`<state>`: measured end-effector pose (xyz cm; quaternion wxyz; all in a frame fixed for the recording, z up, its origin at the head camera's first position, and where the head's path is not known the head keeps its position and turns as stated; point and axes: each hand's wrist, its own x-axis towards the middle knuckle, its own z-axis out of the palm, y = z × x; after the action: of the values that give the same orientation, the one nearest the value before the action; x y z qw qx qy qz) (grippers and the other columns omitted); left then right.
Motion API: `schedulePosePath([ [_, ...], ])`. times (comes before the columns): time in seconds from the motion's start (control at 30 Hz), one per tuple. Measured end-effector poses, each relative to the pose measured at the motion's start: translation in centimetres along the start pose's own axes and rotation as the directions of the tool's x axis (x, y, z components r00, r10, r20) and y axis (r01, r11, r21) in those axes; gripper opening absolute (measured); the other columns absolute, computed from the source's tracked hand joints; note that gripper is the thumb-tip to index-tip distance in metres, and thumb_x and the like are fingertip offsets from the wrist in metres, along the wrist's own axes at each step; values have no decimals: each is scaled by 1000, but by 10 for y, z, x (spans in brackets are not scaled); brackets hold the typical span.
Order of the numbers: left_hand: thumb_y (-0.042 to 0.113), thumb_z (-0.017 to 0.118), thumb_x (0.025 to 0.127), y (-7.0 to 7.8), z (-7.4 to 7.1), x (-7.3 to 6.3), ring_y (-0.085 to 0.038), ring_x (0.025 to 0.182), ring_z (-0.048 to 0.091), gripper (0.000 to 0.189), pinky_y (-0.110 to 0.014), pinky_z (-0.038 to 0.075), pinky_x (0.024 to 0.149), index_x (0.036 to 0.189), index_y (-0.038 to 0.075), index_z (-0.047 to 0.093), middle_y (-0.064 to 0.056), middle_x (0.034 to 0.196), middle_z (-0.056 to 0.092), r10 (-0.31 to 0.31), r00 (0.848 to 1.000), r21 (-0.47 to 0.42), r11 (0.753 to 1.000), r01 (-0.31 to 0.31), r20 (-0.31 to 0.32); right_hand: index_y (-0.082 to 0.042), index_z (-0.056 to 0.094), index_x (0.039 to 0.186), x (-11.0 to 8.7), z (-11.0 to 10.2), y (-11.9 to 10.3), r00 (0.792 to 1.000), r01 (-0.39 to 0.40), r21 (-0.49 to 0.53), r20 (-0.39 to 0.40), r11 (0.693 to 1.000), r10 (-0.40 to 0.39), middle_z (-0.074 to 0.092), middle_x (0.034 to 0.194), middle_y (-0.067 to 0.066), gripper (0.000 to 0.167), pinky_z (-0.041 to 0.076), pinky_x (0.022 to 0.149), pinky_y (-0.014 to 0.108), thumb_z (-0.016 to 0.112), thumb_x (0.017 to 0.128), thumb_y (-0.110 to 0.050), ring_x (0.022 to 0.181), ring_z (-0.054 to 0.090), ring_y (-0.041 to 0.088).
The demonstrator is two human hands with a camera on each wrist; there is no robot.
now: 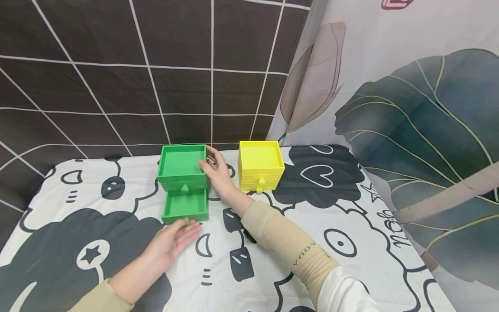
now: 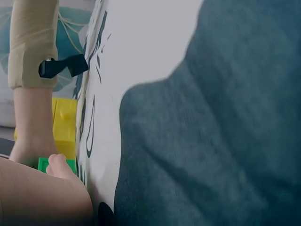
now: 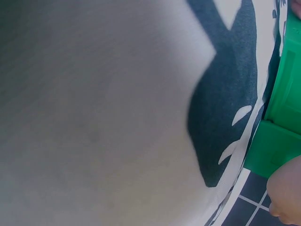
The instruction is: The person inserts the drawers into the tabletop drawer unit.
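A green box (image 1: 182, 162) with an open top stands against the dark backdrop, and its lower drawer (image 1: 185, 203) is pulled out toward me. At the front of that drawer my left hand (image 1: 171, 242), palm turned up, pinches the small knob (image 1: 188, 221) between thumb and index finger. My right hand (image 1: 220, 175) grips the green box by its right wall, thumb over the top rim and fingers along the outer side. In the right wrist view, part of the green box (image 3: 273, 146) shows beside that hand. The drawer's inside shows nothing but green floor.
To the right of my right hand stands a similar yellow box (image 1: 260, 160), its front knob (image 1: 261, 181) facing me. Both boxes rest on a black-and-white cartoon cloth (image 1: 296, 260). A dark gridded backdrop (image 1: 183, 91) rises behind, with a leaf-patterned curtain (image 1: 429, 130) at right.
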<state>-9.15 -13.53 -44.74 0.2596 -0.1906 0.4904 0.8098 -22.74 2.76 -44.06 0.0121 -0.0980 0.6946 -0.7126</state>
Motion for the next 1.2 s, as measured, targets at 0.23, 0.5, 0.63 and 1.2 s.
schedulePosePath([
  [0.23, 12, 44, 113, 4, 0, 9, -5, 93, 77, 19, -22, 64, 99, 127, 0, 47, 3, 99, 77, 12, 1000, 36, 999, -13, 5, -6, 36, 162, 1, -1, 1, 1000, -1, -3, -8, 1000, 1, 41, 166, 18, 62, 35, 134, 42, 57, 105, -16, 156, 40, 34],
  [0.5, 13, 42, 112, 13, 3, 18, -6, 94, 77, 24, -23, 63, 102, 132, -2, 45, 2, 99, 75, -7, 1000, 18, 1000, 7, 1, -6, 36, 162, 2, -3, 4, 1000, -9, -8, -11, 1000, 8, 41, 166, 18, 62, 35, 134, 43, 57, 105, -18, 156, 40, 34],
  [0.63, 14, 42, 113, 18, 5, 24, -7, 93, 77, 22, -24, 62, 103, 129, 0, 47, 1, 100, 74, -16, 1000, -19, 1000, 16, 4, -6, 36, 163, 2, -3, 4, 1000, -11, -9, -10, 1000, 11, 41, 166, 18, 62, 35, 134, 43, 57, 105, -18, 156, 40, 35],
  [1.2, 23, 38, 116, 42, 10, 47, -6, 93, 76, 20, -24, 54, 114, 123, 7, 48, 2, 102, 70, -35, 999, -53, 998, 36, 20, -6, 36, 162, 1, -1, 3, 1000, -13, -7, 5, 1000, 13, 40, 166, 18, 61, 35, 134, 42, 57, 106, -18, 157, 40, 34],
])
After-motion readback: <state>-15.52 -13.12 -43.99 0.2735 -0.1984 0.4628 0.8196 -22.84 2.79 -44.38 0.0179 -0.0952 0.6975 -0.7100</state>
